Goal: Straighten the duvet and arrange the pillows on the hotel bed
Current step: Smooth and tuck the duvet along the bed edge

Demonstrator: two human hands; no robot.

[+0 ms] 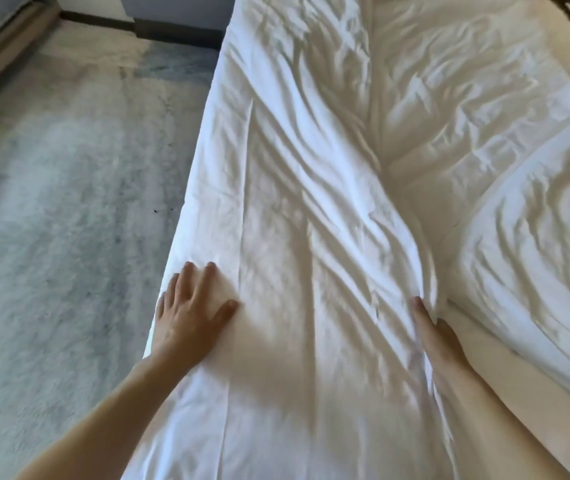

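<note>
Along the bed's (546,39) left edge, our left hand (188,308) presses flat, fingers spread, on the white duvet (311,202). Our right hand (437,336) lies edge-on in a fold of it, fingers straight, gripping nothing. We see the rumpled duvet's long axis running away from us, beside the grey carpet (61,202).

Bright sidelight, long crease shadows, soft motion blur, wide-angle edge distortion
</note>
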